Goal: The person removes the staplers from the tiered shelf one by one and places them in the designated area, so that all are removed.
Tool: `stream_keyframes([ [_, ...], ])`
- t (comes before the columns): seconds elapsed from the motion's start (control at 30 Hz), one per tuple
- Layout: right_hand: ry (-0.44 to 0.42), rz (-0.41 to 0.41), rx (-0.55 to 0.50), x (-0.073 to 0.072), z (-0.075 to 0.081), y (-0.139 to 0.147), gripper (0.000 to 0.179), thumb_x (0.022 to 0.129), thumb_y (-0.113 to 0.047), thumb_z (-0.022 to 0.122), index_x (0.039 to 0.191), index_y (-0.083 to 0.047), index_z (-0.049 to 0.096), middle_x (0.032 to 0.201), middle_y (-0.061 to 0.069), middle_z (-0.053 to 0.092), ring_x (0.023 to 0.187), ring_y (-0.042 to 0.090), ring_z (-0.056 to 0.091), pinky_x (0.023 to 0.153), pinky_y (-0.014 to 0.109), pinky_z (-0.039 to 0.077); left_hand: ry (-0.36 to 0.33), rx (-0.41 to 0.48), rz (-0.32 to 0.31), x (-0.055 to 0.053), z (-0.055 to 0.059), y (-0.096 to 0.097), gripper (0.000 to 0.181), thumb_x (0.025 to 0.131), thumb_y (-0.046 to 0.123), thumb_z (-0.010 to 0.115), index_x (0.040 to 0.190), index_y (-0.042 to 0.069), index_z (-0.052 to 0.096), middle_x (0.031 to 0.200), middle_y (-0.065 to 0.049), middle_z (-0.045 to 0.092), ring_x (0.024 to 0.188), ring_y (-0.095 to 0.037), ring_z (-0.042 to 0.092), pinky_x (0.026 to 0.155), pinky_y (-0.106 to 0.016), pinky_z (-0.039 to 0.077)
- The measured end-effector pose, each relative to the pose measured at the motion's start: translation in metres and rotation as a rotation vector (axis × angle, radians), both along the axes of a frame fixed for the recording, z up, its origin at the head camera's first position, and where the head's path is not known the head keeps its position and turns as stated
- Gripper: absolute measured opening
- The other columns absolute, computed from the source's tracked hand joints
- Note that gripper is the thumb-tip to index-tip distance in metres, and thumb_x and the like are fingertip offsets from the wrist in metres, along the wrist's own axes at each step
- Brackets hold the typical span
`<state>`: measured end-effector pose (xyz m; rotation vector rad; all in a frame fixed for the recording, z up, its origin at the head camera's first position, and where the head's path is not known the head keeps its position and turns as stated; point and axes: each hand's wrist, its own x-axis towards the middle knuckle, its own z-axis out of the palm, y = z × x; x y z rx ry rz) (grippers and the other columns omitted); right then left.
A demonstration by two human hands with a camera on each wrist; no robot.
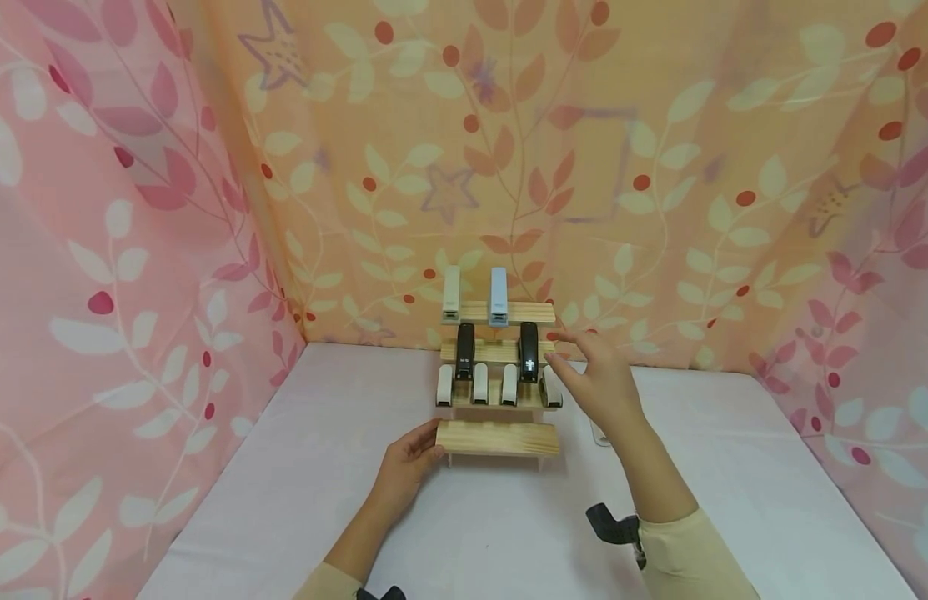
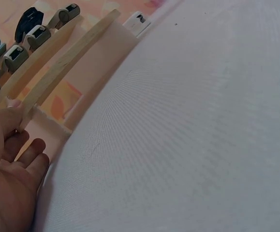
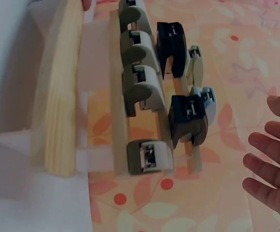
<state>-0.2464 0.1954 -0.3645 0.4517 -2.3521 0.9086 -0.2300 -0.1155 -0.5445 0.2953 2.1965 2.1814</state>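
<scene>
A tiered wooden display stand (image 1: 497,437) stands on the table and carries rows of staplers. A cream stapler (image 1: 452,292) and a light blue stapler (image 1: 498,293) sit on the top tier. Two black staplers, a left one (image 1: 465,350) and a right one (image 1: 529,350), are on the tier below. Several small white staplers (image 1: 509,385) line the third tier. My left hand (image 1: 409,462) pinches the left end of the lowest board (image 2: 57,70), thumb at its top edge. Beside the stand's right end, my right hand (image 1: 602,379) holds nothing, its fingers (image 3: 270,145) spread loosely.
A white table (image 1: 321,500) extends around the stand. Patterned curtains (image 1: 659,208) hang behind and at both sides. A small white object (image 2: 137,24) lies right of the stand, partly hidden by my right forearm in the head view. A black strap mount (image 1: 614,527) is on my right wrist.
</scene>
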Motion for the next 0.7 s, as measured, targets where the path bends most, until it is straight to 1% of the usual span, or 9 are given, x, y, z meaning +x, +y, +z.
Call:
stream_keyframes([
  [0.17,-0.059,0.007,-0.019,-0.013,0.014,-0.014,0.041,0.094,-0.030,0.077,0.129,-0.010,0.070,0.128,0.009,0.071,0.125,0.033,0.062,0.101,0.057,0.053,0.022,0.003,-0.004,0.000,-0.002,0.000,0.056,0.097,0.012,0.071,0.148,0.002,0.051,0.151,-0.016,0.054,0.137,-0.031,0.054,0.105,-0.022,0.050],
  [0.3,-0.138,0.004,-0.032,-0.025,0.024,-0.025,0.045,0.096,-0.036,0.074,0.133,-0.013,0.067,0.133,0.007,0.069,0.128,0.032,0.060,0.101,0.055,0.053,0.036,0.012,-0.004,-0.002,-0.004,0.000,0.057,0.096,0.013,0.072,0.148,0.000,0.051,0.151,-0.017,0.053,0.137,-0.032,0.054,0.105,-0.022,0.050],
  [0.37,-0.201,0.023,-0.076,-0.032,0.028,-0.030,0.045,0.097,-0.039,0.073,0.134,-0.015,0.066,0.135,0.006,0.068,0.126,0.031,0.062,0.098,0.052,0.056,0.036,0.016,-0.004,-0.003,-0.004,0.000,0.057,0.096,0.013,0.072,0.148,0.000,0.051,0.151,-0.017,0.053,0.137,-0.032,0.054,0.104,-0.021,0.051],
  [0.43,-0.251,0.048,-0.122,-0.038,0.032,-0.034,0.047,0.096,-0.043,0.073,0.134,-0.016,0.066,0.135,0.006,0.068,0.126,0.030,0.062,0.100,0.050,0.056,0.028,0.022,-0.002,-0.003,-0.004,0.000,0.057,0.096,0.012,0.073,0.147,0.001,0.051,0.150,-0.016,0.054,0.137,-0.031,0.054,0.104,-0.021,0.050],
  [0.5,-0.288,0.069,-0.165,-0.044,0.034,-0.038,0.047,0.096,-0.042,0.072,0.134,-0.016,0.066,0.135,0.006,0.068,0.126,0.028,0.062,0.105,0.048,0.054,0.022,0.023,-0.003,-0.002,-0.003,0.000,0.057,0.096,0.012,0.072,0.148,0.001,0.051,0.151,-0.016,0.054,0.137,-0.031,0.054,0.105,-0.021,0.050],
  [0.6,-0.298,0.094,-0.187,-0.055,0.033,-0.043,0.047,0.097,-0.037,0.073,0.136,-0.012,0.065,0.135,0.009,0.068,0.130,0.027,0.059,0.113,0.047,0.047,0.018,0.025,-0.007,-0.001,-0.001,0.000,0.057,0.096,0.012,0.072,0.148,0.001,0.051,0.151,-0.016,0.053,0.137,-0.031,0.054,0.105,-0.021,0.051],
  [0.7,-0.325,0.101,-0.196,-0.066,0.033,-0.046,0.048,0.098,-0.034,0.071,0.139,-0.010,0.062,0.137,0.010,0.067,0.132,0.029,0.058,0.114,0.047,0.046,0.019,0.023,-0.008,-0.001,-0.002,-0.001,0.057,0.096,0.013,0.072,0.148,0.001,0.051,0.151,-0.015,0.054,0.136,-0.031,0.055,0.104,-0.022,0.051],
])
